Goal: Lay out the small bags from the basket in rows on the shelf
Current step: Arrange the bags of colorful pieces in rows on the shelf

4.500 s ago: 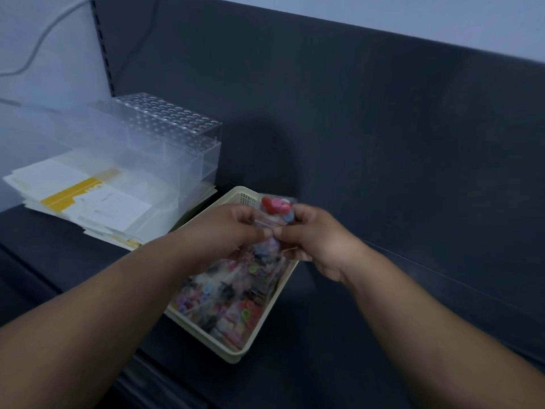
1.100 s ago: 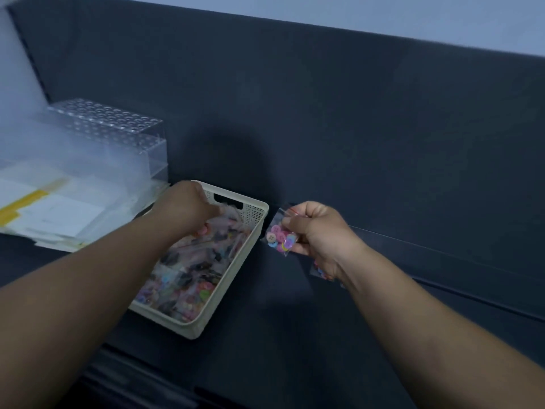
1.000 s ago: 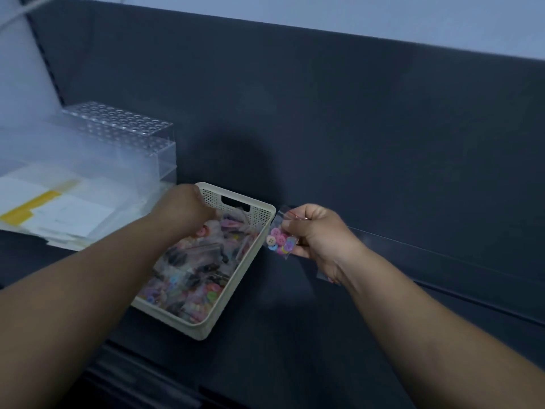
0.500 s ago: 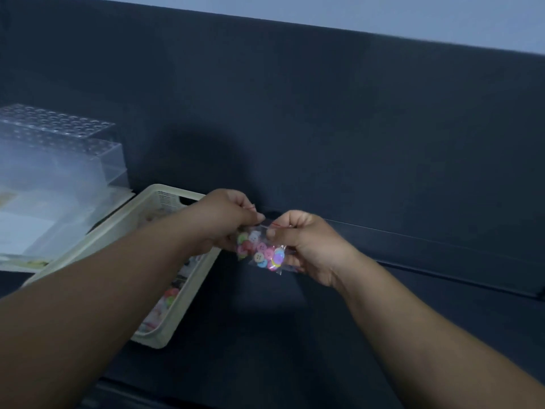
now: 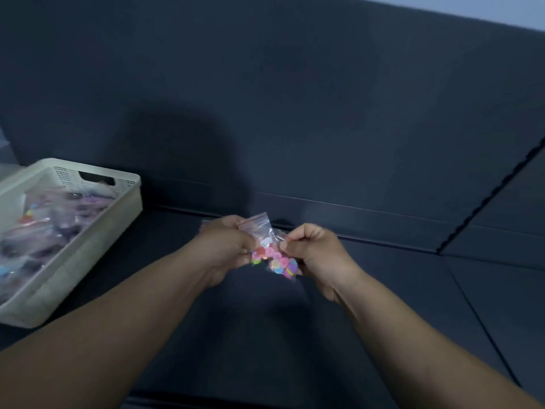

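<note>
The left hand (image 5: pixel 225 246) and the right hand (image 5: pixel 317 250) meet over the dark shelf (image 5: pixel 295 335), fingers curled, and pinch the small bags (image 5: pixel 272 256) of coloured buttons between them. The basket (image 5: pixel 88 252) with more bags stands well to the left of this grip.

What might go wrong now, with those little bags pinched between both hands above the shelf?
1. The left hand and right hand pinch a bunch of slick clear bags together; one might slip free and land crooked on the shelf.
2. Pulling them apart may pop a zip seal and spill the coloured bits.
3. The left forearm passes close by the basket and might nudge it.
</note>
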